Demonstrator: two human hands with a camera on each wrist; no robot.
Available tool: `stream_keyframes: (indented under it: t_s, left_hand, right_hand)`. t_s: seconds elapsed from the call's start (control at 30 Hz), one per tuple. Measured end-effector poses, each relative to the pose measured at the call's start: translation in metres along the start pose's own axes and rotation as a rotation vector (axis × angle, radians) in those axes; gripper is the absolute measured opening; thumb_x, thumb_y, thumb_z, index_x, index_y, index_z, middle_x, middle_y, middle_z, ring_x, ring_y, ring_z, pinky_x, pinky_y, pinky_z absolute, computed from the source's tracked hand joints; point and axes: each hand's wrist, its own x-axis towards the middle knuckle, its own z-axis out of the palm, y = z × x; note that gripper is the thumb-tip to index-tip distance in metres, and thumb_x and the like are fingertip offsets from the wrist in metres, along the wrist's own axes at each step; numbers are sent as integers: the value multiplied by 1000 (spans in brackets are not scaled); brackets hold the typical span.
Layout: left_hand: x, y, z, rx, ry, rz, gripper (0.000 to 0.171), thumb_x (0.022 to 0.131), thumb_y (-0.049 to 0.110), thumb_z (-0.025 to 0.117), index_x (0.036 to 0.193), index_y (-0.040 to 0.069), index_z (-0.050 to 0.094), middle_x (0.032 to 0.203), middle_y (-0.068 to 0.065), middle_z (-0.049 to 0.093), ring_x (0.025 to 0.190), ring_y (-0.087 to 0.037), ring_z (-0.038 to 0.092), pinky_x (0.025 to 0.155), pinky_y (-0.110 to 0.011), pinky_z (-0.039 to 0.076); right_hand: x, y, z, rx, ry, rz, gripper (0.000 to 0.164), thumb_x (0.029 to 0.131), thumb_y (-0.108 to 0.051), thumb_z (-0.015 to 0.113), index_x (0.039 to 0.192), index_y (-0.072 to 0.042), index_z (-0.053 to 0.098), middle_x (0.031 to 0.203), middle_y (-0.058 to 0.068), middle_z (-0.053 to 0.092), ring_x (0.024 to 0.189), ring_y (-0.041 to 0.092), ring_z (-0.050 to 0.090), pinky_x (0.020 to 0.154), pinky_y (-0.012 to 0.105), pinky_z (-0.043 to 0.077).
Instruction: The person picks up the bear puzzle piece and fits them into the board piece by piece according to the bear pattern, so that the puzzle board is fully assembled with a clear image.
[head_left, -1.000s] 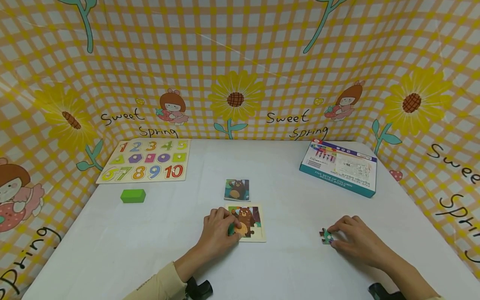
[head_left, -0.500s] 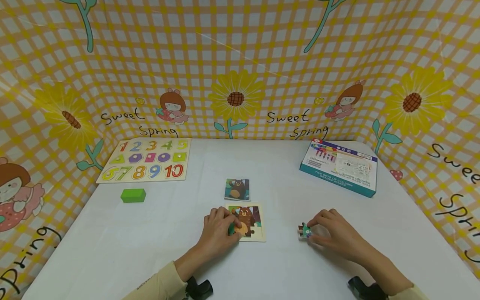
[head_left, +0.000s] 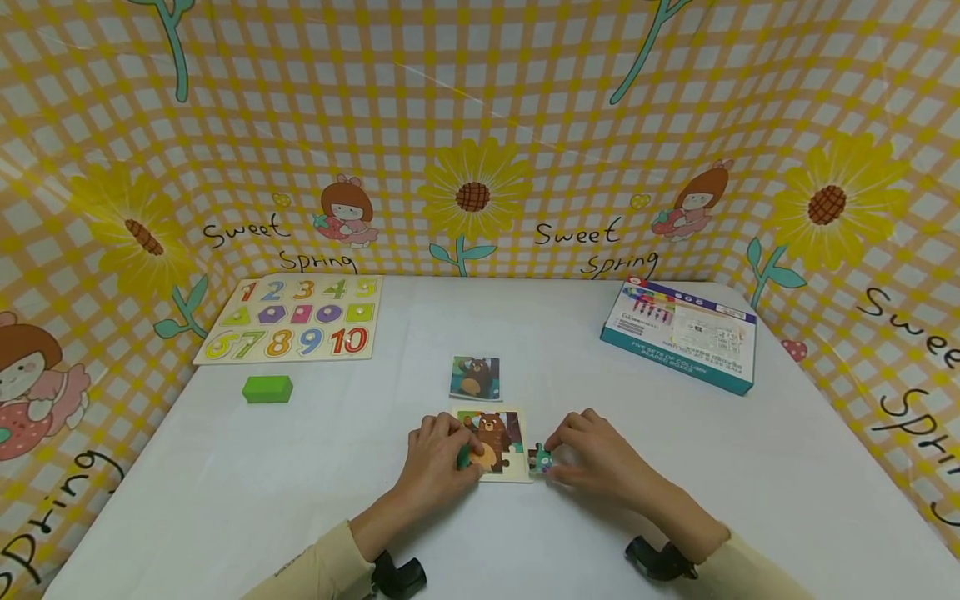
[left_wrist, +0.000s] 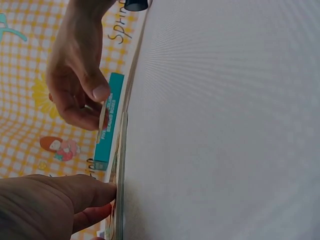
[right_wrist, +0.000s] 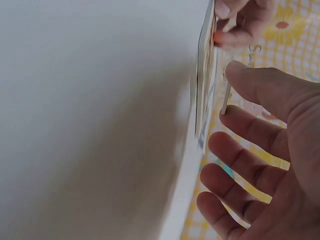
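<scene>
In the head view, a small wooden jigsaw puzzle [head_left: 517, 472] with a brown bear lies at the middle front of the table, its pale frame showing at the lower right. My left hand [head_left: 437, 458] rests on its left part; thumb and fingertips touch the face and hide that side. Just off the puzzle's right edge, my right hand [head_left: 603, 454] pinches a green and brown puzzle piece [head_left: 542, 459] between thumb and index finger. The right wrist view shows that piece [right_wrist: 226, 97] edge-on and tilted, with the other fingers spread loosely.
Behind the puzzle lies a bear picture card [head_left: 475, 378]. A number board [head_left: 288, 323] and a green block [head_left: 267, 389] are at the left. A flat box [head_left: 678, 335] lies at the back right. Checked yellow cloth [head_left: 480, 100] walls the table's back and sides.
My right hand has carried the puzzle piece leftward across the table, from well right of the puzzle to close beside its frame. The left hand has stayed in place on the puzzle.
</scene>
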Motion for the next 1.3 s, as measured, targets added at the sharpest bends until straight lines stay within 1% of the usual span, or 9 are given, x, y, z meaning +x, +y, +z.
stream_keyframes:
  t_s: [0.17,0.4,0.67,1.3]
  left_hand:
    - [0,0,0,-1,5,2,11,74,18,73,83,19,67,97,-1,50,95,-19,39,87,-49,34]
    - [0,1,-1,3,6,-1,11,74,19,74,82,19,67,95,-1,50,94,-18,39,86,-48,34]
    - [0,1,0,-3,-5,-10,11,75,21,74,83,20,66,98,-1,51,97,-20,40,86,-47,33]
    - [0,2,-1,6,-3,-6,9,75,21,73,82,21,66,98,-2,52,97,-20,40,86,-48,34]
  right_hand:
    - [9,-7,6,-41,-10,-47,25,70,-28,81,89,-17,69,91,-5,61,88,12,47,77,32,42]
    - [17,-12,14,-69,-26,-46,27,69,-30,81,90,-17,70,90,-6,60,86,11,46,76,31,42]
    - [21,-14,19,-51,-34,-67,25,71,-30,80,89,-17,69,90,-6,60,86,11,47,76,32,42]
    - [23,-16,20,-47,-43,-63,24,70,-29,81,88,-18,70,87,-6,56,83,9,43,71,27,39]
